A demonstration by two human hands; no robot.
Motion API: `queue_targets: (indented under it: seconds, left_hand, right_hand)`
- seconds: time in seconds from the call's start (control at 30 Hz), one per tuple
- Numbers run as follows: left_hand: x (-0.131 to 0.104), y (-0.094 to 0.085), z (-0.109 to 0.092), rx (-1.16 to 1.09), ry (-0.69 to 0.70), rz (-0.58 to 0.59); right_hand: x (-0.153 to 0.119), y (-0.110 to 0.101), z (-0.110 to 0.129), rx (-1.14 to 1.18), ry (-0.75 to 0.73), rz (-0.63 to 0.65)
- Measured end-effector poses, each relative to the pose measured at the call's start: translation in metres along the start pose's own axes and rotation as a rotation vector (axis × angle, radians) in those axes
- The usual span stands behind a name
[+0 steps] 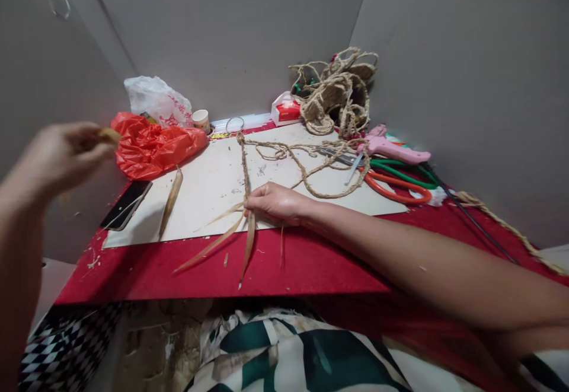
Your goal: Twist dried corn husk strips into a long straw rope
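Note:
My right hand [272, 203] pinches the lower end of a braid [244, 169] of tan dried plant strips. From under its fingers, loose dried strips [249, 244] fan out over the table's front. The braid runs up to a metal ring [235, 124] at the back of the white board [208, 184]. Raised at the left, away from the braid, my left hand [75, 158] is closed on a small tan piece [109, 136], apparently dried strip; motion blurs it. A separate dried strip [170, 203] lies on the board's left side.
A red plastic bag [153, 146], white bag [160, 101], paper cup [201, 120] and phone [127, 205] are at left. Tissue pack [285, 110], coiled straw rope [333, 101], orange-handled scissors [400, 193] and a pink tool [391, 146] are at right. Grey walls [240, 36] enclose the red table [146, 279].

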State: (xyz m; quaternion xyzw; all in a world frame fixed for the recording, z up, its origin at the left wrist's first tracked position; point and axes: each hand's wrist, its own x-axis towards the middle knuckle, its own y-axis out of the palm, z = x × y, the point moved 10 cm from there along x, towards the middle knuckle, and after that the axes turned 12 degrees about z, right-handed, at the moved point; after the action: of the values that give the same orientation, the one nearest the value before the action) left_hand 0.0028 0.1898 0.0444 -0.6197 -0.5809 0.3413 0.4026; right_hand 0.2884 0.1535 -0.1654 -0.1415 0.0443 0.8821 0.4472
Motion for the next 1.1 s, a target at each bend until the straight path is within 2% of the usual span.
queue_targets:
  seconds: [0.03,0.07,0.1,0.13,0.17,0.23,0.3,0.33,0.4,0.5,0.6,0.73,0.87,0.97,1.1]
  left_hand:
    - [0.001,0.009,-0.003,0.217,-0.046,-0.049]
    - [0.001,0.02,-0.008,0.344,-0.084,-0.107]
    - [-0.002,0.036,-0.024,0.371,-0.01,-0.147]
    - [-0.005,0.057,-0.038,0.306,0.069,-0.139]
    - [-0.008,0.083,-0.05,0.162,0.131,-0.073]
    - [-0.015,0.147,-0.071,-0.17,0.191,0.228]
    - [-0.028,0.204,-0.09,-0.439,0.171,0.521]
    - [-0.034,0.225,-0.097,-0.579,0.143,0.628]
    - [-0.039,0.248,-0.103,-0.788,0.077,0.726]
    - [-0.036,0.259,-0.101,-0.957,0.008,0.758]
    - [-0.03,0.257,-0.094,-0.97,-0.007,0.763]
    - [-0.018,0.239,-0.084,-0.781,0.083,0.677]
    - [-0.016,0.23,-0.086,-0.707,0.192,0.742]
    - [-0.016,0.23,-0.09,-0.686,0.234,0.797]
    - [-0.017,0.239,-0.095,-0.664,0.295,0.836]
  right_hand:
    - [0.0,0.0,0.0,0.008,0.002,0.003]
    - [0.0,0.0,0.0,0.02,0.0,0.011]
    - [0.0,0.001,0.0,0.032,-0.003,0.02]
    - [0.0,0.001,0.001,0.042,-0.009,0.03]
    - [0.0,0.002,0.001,0.052,-0.016,0.04]
    - [0.0,0.003,0.003,0.068,-0.034,0.057]
    - [-0.001,0.004,0.005,0.092,-0.049,0.064]
    - [-0.001,0.004,0.005,0.108,-0.056,0.067]
    - [-0.002,0.004,0.005,0.136,-0.06,0.073]
    - [-0.003,0.003,0.005,0.148,-0.058,0.096]
    - [-0.003,0.004,0.007,0.118,-0.075,0.155]
    - [-0.003,0.007,0.008,0.07,-0.094,0.255]
    - [-0.002,0.007,0.006,0.078,-0.092,0.306]
    - [-0.002,0.009,0.005,0.107,-0.088,0.336]
    - [-0.002,0.009,0.006,0.078,-0.09,0.332]
